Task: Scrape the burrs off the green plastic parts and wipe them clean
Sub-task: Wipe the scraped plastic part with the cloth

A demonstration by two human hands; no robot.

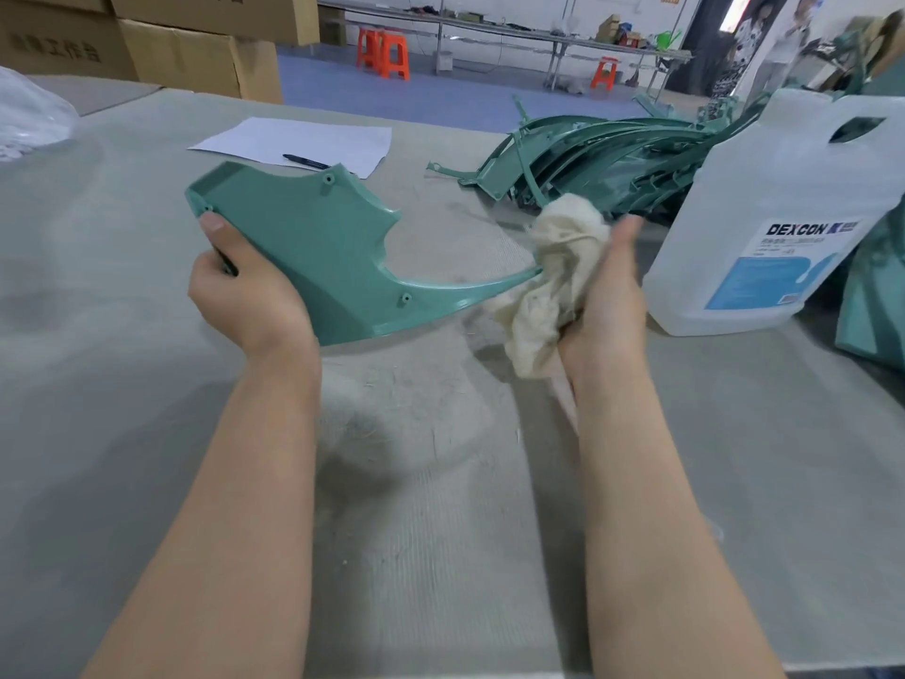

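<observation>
My left hand grips the wide end of a green plastic part and holds it above the table, thumb on its upper face. A thin dark tool is tucked in the same hand. The part narrows to a point at the right. There my right hand holds a crumpled cream cloth, which touches the pointed tip. A pile of several more green parts lies at the back right of the table.
A large clear jug with a blue DEXCON label stands close to the right of my right hand. A white sheet of paper with a black pen lies behind the part. Cardboard boxes stand at the back left. The grey table carries thin shavings.
</observation>
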